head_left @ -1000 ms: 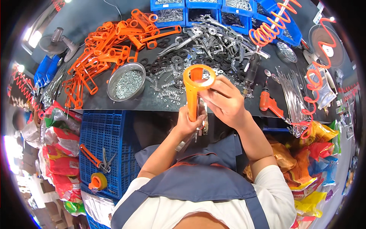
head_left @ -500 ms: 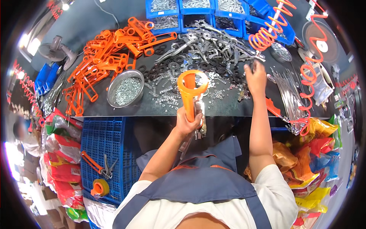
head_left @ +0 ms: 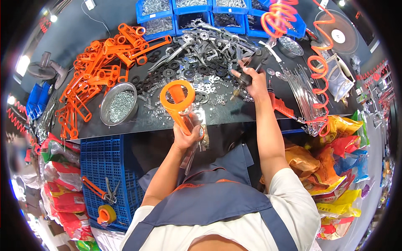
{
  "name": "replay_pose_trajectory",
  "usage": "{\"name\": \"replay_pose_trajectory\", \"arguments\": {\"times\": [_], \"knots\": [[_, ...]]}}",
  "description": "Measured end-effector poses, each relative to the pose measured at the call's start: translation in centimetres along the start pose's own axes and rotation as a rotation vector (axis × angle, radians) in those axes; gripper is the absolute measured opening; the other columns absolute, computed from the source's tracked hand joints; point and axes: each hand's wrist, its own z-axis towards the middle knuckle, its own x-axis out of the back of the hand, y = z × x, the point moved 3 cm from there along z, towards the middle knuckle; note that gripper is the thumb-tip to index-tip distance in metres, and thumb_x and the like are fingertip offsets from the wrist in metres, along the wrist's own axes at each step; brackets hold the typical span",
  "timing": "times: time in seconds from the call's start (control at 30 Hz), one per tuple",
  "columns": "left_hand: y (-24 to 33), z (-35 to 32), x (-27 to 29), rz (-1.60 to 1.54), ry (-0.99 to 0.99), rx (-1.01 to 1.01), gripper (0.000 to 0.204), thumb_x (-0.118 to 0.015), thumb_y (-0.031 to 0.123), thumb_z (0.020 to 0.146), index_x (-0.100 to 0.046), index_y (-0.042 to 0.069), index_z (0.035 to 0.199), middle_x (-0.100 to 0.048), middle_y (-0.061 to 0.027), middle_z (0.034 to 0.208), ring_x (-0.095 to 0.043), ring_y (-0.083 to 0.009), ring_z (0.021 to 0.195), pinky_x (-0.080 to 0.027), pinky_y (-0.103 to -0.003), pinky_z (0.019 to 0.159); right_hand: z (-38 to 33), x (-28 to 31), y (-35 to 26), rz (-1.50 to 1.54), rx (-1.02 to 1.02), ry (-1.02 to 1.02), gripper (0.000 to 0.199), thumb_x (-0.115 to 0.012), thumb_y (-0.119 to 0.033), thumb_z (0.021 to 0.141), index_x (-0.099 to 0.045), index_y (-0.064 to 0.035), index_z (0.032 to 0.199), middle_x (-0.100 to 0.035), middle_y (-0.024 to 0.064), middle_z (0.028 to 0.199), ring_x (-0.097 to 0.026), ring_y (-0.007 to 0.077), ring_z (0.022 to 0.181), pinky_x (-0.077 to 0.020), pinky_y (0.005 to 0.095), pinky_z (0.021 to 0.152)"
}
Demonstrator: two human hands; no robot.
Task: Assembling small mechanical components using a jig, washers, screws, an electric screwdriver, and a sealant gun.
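My left hand (head_left: pixel 186 136) is closed around an orange metal frame (head_left: pixel 180 120), its round ring end upright over the table's near edge. Silvery metal parts show beside the fingers, partly hidden by them. My right hand (head_left: pixel 256 85) grips a black power driver (head_left: pixel 258 59) above the small parts, its narrow tip pointing down and left. Under and beyond the driver lie loose grey metal levers (head_left: pixel 209 39) in a heap. Black washers (head_left: pixel 168 73), springs and nuts are scattered between the hands.
Orange frames (head_left: pixel 111 49) are piled at the left, behind a steel bowl (head_left: pixel 133 111) of small fasteners. Blue bins (head_left: pixel 229 10) line the back. Thin metal rods (head_left: pixel 299 92) and a red-orange tool (head_left: pixel 281 106) lie right, near coiled hoses (head_left: pixel 317 69). A blue crate (head_left: pixel 100 154) stands below left.
My right hand, earlier near the heap's right side, now clearly holds the black driver and has come lower and left. The whole view has shifted; the left hand still holds the orange frame.
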Motion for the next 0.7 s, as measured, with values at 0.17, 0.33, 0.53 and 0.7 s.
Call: {"name": "replay_pose_trajectory", "arguments": {"times": [0.17, 0.33, 0.53, 0.7], "knots": [[-0.1, -0.2, 0.0, -0.003, -0.038, 0.01, 0.042, -0.061, -0.004, 0.073, -0.046, 0.001, 0.111, -0.052, -0.0041, 0.097, -0.053, -0.0119, 0.088, -0.044, -0.027, 0.079, 2.0, 0.0, 1.4, -0.515, 0.361, -0.013, 0.025, -0.064, 0.0, 0.073, -0.054, 0.0014, 0.095, -0.063, 0.0079, 0.081, -0.062, 0.0145, 0.067, -0.0524, 0.0292, 0.062], [0.1, -0.2, -0.3, -0.053, -0.064, 0.0, 0.044, -0.062, -0.002, 0.072, -0.045, 0.002, 0.113, -0.05, -0.0028, 0.096, -0.051, -0.0106, 0.084, -0.043, -0.025, 0.073, 2.7, 2.4, 5.3, -0.785, 0.414, 0.033, 0.024, -0.069, -0.008, 0.066, -0.059, -0.0006, 0.086, -0.063, 0.0034, 0.074, -0.059, 0.0111, 0.066, -0.0494, 0.0276, 0.064], [0.4, 0.2, -0.2, -0.037, -0.005, -0.003, 0.036, -0.062, 0.0, 0.072, -0.049, 0.001, 0.106, -0.053, -0.0018, 0.087, -0.052, -0.0088, 0.077, -0.044, -0.024, 0.067, -0.2, -0.6, 4.5, -0.871, 0.674, -0.116, 0.021, -0.07, -0.007, 0.067, -0.058, -0.0015, 0.083, -0.061, 0.0035, 0.069, -0.057, 0.0091, 0.061, -0.0477, 0.0263, 0.06], [1.3, 0.8, -0.6, 0.036, -0.002, -0.043, 0.022, -0.065, 0.004, 0.071, -0.056, 0.001, 0.091, -0.055, -0.0007, 0.075, -0.051, -0.008, 0.067, -0.045, -0.026, 0.063, -0.1, -3.3, 2.8, -0.621, 0.478, -0.086, 0.033, -0.059, 0.009, 0.076, -0.048, 0.0001, 0.107, -0.056, 0.006, 0.08, -0.057, 0.0129, 0.059, -0.0495, 0.027, 0.054]]}}
